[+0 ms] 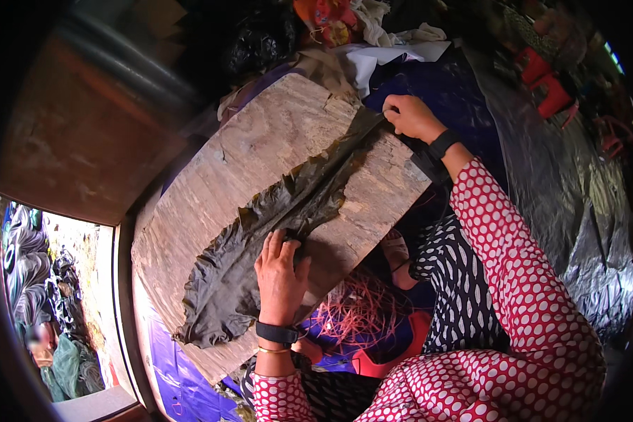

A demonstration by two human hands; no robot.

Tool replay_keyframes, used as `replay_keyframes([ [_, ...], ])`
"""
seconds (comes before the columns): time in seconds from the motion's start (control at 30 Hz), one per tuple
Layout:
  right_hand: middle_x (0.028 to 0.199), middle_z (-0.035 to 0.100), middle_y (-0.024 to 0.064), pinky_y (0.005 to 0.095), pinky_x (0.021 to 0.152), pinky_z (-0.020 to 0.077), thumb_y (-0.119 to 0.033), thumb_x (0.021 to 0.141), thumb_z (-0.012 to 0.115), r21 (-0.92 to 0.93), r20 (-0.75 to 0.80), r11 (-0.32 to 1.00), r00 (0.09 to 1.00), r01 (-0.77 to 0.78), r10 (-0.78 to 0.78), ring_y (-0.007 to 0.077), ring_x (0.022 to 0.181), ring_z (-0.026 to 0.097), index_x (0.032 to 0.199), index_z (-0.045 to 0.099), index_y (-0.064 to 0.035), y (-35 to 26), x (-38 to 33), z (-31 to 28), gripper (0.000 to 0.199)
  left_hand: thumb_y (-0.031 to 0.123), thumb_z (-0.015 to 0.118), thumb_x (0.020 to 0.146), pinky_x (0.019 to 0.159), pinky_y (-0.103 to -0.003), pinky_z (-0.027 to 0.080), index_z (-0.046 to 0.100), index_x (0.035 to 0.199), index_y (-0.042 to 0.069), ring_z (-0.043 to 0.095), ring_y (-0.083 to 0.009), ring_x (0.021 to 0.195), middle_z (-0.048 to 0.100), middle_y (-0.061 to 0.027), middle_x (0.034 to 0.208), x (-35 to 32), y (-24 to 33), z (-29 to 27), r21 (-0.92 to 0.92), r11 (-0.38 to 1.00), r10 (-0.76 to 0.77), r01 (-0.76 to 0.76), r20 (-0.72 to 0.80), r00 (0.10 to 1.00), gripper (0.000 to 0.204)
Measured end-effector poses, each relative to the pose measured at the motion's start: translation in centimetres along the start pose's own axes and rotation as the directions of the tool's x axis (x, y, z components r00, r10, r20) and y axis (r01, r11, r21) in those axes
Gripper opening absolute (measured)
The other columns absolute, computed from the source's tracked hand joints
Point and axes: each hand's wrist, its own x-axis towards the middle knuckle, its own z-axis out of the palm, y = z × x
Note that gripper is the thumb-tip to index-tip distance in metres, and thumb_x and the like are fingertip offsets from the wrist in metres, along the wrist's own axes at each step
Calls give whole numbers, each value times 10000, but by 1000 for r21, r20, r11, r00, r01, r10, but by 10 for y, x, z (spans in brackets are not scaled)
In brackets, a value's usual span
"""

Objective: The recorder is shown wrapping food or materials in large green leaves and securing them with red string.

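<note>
Head view: dark limp sheet [281, 232] lies stretched along wooden board [260, 148]. Left hand [281, 271] presses flat on sheet, fingers together. Right hand [411, 116] pinches sheet's far end at board's edge.

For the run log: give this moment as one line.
left hand: presses dark sheet flat | right hand: grips sheet's far end | sheet: lies on wooden board | red strands: below board

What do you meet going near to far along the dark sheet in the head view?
Left hand pressing on the dark sheet → wooden board beneath it → right hand gripping the sheet's far end → heap of cloth.
</note>
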Motion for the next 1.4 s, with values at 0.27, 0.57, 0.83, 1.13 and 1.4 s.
replay_keyframes([
  [0.27, 650, 603, 121, 340, 534, 481, -150, 781, 587, 36, 101, 983, 979, -180, 175, 253, 580, 662, 684, 549, -19, -51, -39, -45, 168, 127, 690, 732, 954, -462, 370, 586, 1050, 74, 442, -353, 1223, 472, -157, 1334, -3, -8, 4, 14, 1000, 11, -11, -3, 1000, 339],
  [0.57, 775, 572, 155, 443, 679, 459, -158, 796, 600, -260, -251, 953, 942, 157, -224, 358, 776, 579, 802, 645, -70, -32, 5, -4, 100, 119, 674, 725, 990, -450, 336, 584, 1048, 44, 415, -340, 1244, 470, -171, 1311, -5, -6, 6, 39, 999, 12, -12, -2, 1000, 344],
  [0.83, 883, 602, 152, 422, 729, 481, -152, 818, 604, 54, -404, 973, 896, 223, -183, 348, 841, 596, 886, 644, -71, -31, 49, 59, 113, 111, 676, 730, 987, -459, 341, 553, 1062, 52, 413, -356, 1241, 444, -172, 1339, -3, -1, 1, 63, 998, 3, -4, 21, 1000, 359],
  [1.13, 932, 604, 156, 414, 755, 478, -159, 837, 578, 63, -460, 937, 843, 344, -278, 359, 872, 586, 1006, 612, -59, -45, 46, 40, 199, 121, 683, 733, 995, -455, 336, 555, 1082, 49, 413, -356, 1244, 457, -176, 1329, -5, -2, 1, 43, 999, 13, -13, 4, 1000, 379],
  [1.4, 972, 593, 137, 405, 818, 461, -137, 764, 619, -6, 132, 933, 925, 360, -356, 326, 929, 577, 986, 638, -55, -32, -32, 33, 238, 49, 652, 765, 865, -396, 473, 611, 995, 30, 588, -383, 993, 594, -204, 1127, -2, -41, -23, -198, 980, -45, -13, -286, 957, 234],
])
